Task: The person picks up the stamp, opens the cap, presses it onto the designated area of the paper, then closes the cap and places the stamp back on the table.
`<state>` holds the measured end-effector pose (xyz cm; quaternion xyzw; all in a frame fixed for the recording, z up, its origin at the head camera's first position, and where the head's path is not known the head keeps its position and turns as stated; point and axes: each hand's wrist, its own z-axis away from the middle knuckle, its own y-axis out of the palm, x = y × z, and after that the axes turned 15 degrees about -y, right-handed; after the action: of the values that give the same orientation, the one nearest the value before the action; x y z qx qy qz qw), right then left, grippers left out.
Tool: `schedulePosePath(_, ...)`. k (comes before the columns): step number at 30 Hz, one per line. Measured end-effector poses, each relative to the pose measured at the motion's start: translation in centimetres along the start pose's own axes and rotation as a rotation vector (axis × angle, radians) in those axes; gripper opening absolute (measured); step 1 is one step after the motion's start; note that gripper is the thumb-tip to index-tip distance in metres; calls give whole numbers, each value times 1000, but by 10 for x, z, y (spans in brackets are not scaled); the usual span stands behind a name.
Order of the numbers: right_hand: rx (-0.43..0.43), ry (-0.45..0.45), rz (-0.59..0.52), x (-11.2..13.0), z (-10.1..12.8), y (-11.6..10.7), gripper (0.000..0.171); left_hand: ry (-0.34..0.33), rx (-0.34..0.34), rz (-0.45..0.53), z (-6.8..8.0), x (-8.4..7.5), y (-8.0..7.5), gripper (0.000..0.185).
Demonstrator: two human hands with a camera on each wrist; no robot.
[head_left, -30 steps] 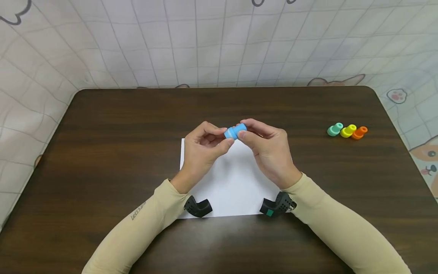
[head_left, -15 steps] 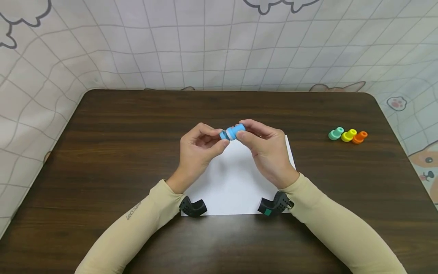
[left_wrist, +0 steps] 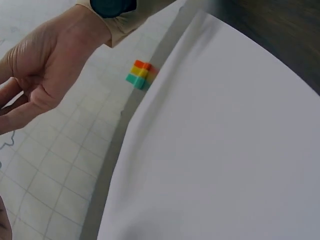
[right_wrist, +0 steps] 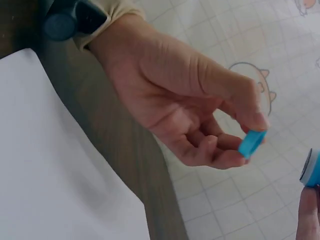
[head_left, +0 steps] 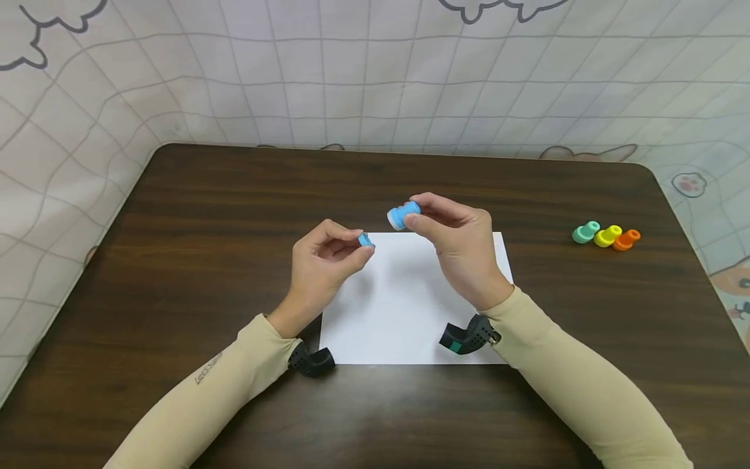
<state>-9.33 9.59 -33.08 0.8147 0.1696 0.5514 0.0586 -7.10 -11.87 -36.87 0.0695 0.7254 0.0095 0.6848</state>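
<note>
A small flat blue plastic cap [head_left: 366, 240] is being pinched between the thumb and curled fingers [head_left: 346, 236] of the left hand [head_left: 325, 260], above the left edge of the white sheet of paper [head_left: 404, 306] lying on the dark wooden counter [head_left: 176, 215]. Just to its right and apart from it, a blue plastic cylinder with a white band [head_left: 403, 215] is being gripped by the right hand [head_left: 457, 244], fingers closed around it. Three small plastic pieces, green, yellow and orange [head_left: 606, 236], are being left in a row near the counter's right edge.

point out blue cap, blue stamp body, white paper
blue cap [right_wrist: 251, 143] right wrist view, on its flat blue face.
blue stamp body [head_left: 404, 214] head view, on its ribbed side.
white paper [head_left: 404, 312] head view, on its bare middle.
</note>
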Motion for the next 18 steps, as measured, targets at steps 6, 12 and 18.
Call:
schedulePosePath(6,59,-16,47,-12,-4,3,28,-53,-36,10,8,6,-16,22)
schedulePosePath(12,80,11,88,-27,-5,5,29,-98,-51,6,14,12,-28,24)
schedulePosePath(18,86,16,164,-33,-9,9,31,-128,-56,21,15,16,-34,24)
